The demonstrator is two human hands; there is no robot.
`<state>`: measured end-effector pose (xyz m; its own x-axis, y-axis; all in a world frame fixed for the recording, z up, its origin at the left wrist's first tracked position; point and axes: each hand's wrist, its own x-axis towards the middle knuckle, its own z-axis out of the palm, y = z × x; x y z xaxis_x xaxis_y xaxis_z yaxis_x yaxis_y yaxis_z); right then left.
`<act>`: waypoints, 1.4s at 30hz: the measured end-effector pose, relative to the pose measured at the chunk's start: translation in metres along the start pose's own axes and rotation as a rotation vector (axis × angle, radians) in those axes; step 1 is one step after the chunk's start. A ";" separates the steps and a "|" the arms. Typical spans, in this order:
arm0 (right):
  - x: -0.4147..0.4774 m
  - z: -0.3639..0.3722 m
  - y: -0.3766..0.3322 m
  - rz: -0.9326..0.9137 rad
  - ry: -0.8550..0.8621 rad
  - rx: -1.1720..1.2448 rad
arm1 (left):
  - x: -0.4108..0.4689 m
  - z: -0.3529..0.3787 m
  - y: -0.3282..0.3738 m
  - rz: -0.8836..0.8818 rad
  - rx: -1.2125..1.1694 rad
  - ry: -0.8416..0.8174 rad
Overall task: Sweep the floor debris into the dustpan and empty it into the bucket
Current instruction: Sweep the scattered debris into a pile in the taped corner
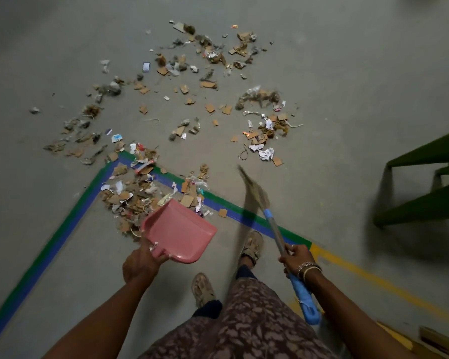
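Right hand (296,257) gripping broom (275,229); left hand (140,263) holding dustpan (180,233) (tilted)

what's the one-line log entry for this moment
left hand holds pink dustpan, empty | right hand grips broom | debris scattered on floor | bucket not in view

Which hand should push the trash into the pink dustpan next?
Right. The right hand already grips the broom, and its bristles are low, near the debris. The left hand is busy holding the pink dustpan beside that pile.
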<state>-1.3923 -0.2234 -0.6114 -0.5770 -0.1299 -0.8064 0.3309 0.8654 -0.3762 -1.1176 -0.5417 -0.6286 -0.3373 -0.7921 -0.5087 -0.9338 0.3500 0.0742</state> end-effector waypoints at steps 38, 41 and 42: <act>-0.035 0.015 0.045 0.044 0.188 0.564 | -0.024 -0.013 -0.012 0.202 -0.022 0.064; -0.003 -0.013 0.044 0.083 0.222 0.580 | -0.016 -0.018 0.019 0.204 0.013 0.053; 0.011 -0.022 0.043 0.088 0.231 0.571 | -0.013 -0.019 0.029 0.196 0.017 0.050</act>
<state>-1.4008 -0.1769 -0.6265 -0.6550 0.0929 -0.7499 0.6948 0.4643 -0.5493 -1.1429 -0.5309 -0.6035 -0.5180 -0.7317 -0.4431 -0.8479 0.5076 0.1532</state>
